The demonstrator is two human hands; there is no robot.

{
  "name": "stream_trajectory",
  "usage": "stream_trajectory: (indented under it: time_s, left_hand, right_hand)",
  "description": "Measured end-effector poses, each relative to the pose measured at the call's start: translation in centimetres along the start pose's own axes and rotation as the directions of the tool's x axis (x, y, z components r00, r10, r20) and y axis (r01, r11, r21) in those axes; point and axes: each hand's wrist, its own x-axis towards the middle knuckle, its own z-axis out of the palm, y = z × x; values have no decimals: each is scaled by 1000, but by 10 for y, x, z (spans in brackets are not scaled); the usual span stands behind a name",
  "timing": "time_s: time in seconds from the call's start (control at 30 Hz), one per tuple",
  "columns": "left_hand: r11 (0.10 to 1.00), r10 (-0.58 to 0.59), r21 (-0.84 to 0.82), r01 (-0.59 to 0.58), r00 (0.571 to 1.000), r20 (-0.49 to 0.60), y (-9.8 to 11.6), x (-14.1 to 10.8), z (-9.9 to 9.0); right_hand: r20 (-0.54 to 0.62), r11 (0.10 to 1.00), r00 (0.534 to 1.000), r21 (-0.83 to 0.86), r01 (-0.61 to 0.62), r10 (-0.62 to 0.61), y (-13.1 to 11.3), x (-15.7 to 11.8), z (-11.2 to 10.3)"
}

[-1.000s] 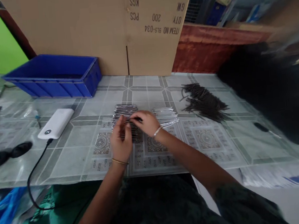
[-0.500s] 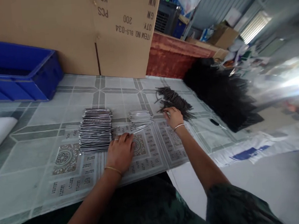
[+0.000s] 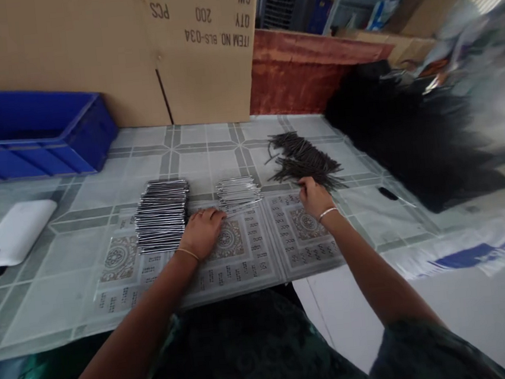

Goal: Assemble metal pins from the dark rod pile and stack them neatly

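Note:
My left hand rests low over the table, fingers curled together between two groups of metal rods. Its fingertips close on the near end of a thin metal rod that slants off to the right. Left of this hand lies a tall stack of shiny rods; beyond its fingertips is a smaller row of rods. My right hand is closed in a pinch at the near edge of a loose heap of short dark grey sticks. What lies between those fingers is hidden.
A blue plastic crate stands at the back left, before a large cardboard sheet. Nearer is a white power bank with a cable. A black bristly mass and a small black tool lie to the right.
The view has shifted, bringing the white power bank further in. My right hand has drawn its fingers into a tighter pinch by the dark sticks. My left hand stays beside the rods.

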Motion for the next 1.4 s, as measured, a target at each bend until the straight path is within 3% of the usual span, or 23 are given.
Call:
stream_trajectory:
  time_s: [0.1,0.2,0.33,0.43,0.53,0.63,0.7,0.83,0.9,0.97,1.23,1.3,1.4]
  left_hand:
    - [997,51,50,-49,998,-30,-2,-1,1]
    - [989,100,117,-94,994,-42,11,-7,-11]
    - [981,152,125,-148,988,-19,40,-32,-28]
    - [986,151,80,-149,988,-25,54,-63,-28]
    - [996,88,21,-87,995,-37,55,-92,-21]
    - [998,33,-52,-37,996,-78,50,-115,-14]
    - [994,34,-100,-47,992,-126,48,-125,-11]
    - [987,34,-144,-66,976,-213,47,-134,-5]
    - [987,28,-150,-64,973,-229,46,-134,-3]
    - [985,23,-159,-61,973,-230,45,-134,-1]
    - [977,10,-211,-38,991,-134,41,-130,-3]
    - [976,5,-215,-28,995,-103,41,-130,-4]
    - [978,-6,-210,-7,998,-59,40,-129,-7]
  right_hand:
    - [14,952,979,236,195,-204,-19,-20,3]
    - [-3,830,919,428,357,-394,-53,-30,5]
    - [-65,706,866,550,446,-496,-102,-27,16]
    - [2,647,777,553,524,-630,-138,-27,35]
    - [179,656,670,488,575,-721,-171,-34,52]
    - [275,715,667,385,584,-693,-194,-40,59]
    - [296,714,653,356,602,-698,-202,-44,59]
    - [282,587,518,456,668,-808,-212,-52,58]
    - [270,552,484,486,677,-832,-221,-56,60]
    - [276,563,493,477,675,-825,-232,-57,62]
    - [333,710,628,293,640,-703,-265,-53,57]
    - [345,729,642,317,606,-684,-265,-53,55]
    - [344,708,624,436,555,-701,-259,-51,53]
